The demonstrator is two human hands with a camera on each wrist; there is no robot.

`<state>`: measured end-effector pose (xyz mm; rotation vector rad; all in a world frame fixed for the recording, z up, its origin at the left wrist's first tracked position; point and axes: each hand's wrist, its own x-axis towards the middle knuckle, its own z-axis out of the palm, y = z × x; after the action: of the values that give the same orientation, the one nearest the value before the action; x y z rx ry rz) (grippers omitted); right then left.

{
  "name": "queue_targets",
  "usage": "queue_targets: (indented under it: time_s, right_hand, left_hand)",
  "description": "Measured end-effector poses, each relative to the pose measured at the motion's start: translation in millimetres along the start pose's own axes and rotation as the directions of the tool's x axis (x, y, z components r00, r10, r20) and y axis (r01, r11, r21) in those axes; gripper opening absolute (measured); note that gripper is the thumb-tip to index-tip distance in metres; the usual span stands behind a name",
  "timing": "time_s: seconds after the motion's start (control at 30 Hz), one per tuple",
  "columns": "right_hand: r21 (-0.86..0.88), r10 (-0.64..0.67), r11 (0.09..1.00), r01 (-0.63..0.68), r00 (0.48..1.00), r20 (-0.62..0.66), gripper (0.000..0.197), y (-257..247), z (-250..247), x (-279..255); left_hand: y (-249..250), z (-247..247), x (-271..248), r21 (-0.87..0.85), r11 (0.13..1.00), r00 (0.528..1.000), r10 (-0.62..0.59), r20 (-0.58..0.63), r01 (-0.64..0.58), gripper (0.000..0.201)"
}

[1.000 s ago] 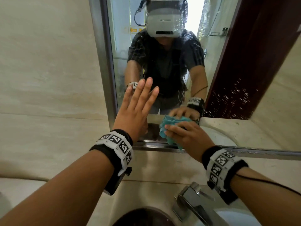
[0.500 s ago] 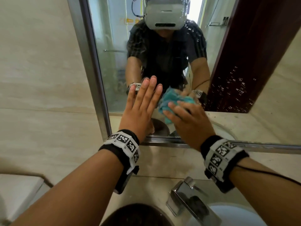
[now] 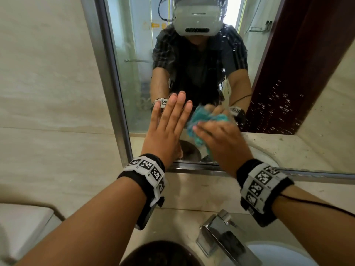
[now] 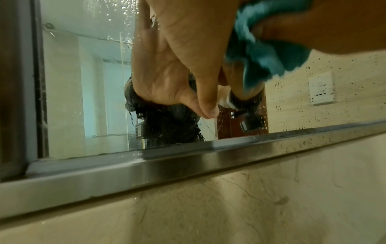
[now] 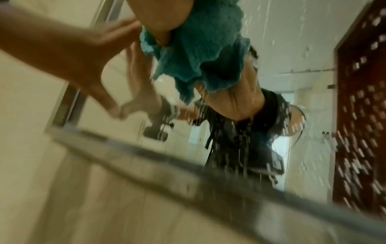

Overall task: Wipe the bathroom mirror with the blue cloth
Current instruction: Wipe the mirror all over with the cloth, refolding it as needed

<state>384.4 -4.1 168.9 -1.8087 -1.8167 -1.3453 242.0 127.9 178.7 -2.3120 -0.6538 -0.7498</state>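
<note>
The mirror [image 3: 134, 73] in a steel frame fills the wall ahead; water droplets speckle its right side. My right hand [image 3: 217, 135] presses a bunched blue cloth [image 3: 199, 120] against the lower glass, fingers curled over it. In the right wrist view the cloth [image 5: 200, 54] hangs crumpled below my palm, blurred. My left hand [image 3: 169, 123] lies flat on the glass just left of the cloth, fingers straight and together. The left wrist view shows that hand [image 4: 188, 49] touching the mirror [image 4: 83, 82], with the cloth [image 4: 265, 49] beside it.
The steel frame's bottom rail [image 3: 192, 167] runs just under both hands, the left upright [image 3: 109, 73] beside my left hand. A chrome faucet [image 3: 221, 235] and a white basin [image 3: 278, 256] sit below on the beige stone counter. A dark round object [image 3: 161, 254] lies at bottom centre.
My right hand has carried the cloth up from the mirror's bottom rail to a higher spot on the glass. The left hand stays flat on the mirror.
</note>
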Motion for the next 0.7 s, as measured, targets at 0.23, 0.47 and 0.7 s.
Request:
queue_targets:
  time_s: [0.23,0.47,0.7]
  right_hand:
    - [-0.018,-0.093,0.996,0.093,0.995,-0.021,0.032,21.7,-29.0,30.1]
    - [-0.033,-0.089,0.996,0.089,0.996,-0.004,0.038,-8.6,15.2,-11.7]
    - [-0.005,-0.064,0.998,0.063,0.998,-0.026,0.032,11.2,-22.2,24.7]
  left_hand:
    - [1.8,-3.7,-1.0,-0.023,1.000,1.000,-0.005,0.022,0.005,0.127]
    - [-3.1,1.9,-0.1,-0.045,0.999,0.999,0.023,-0.042,-0.025,0.123]
    - [-4.0,3.6,-0.7,-0.037,0.999,0.997,0.031,-0.068,-0.034,0.124]
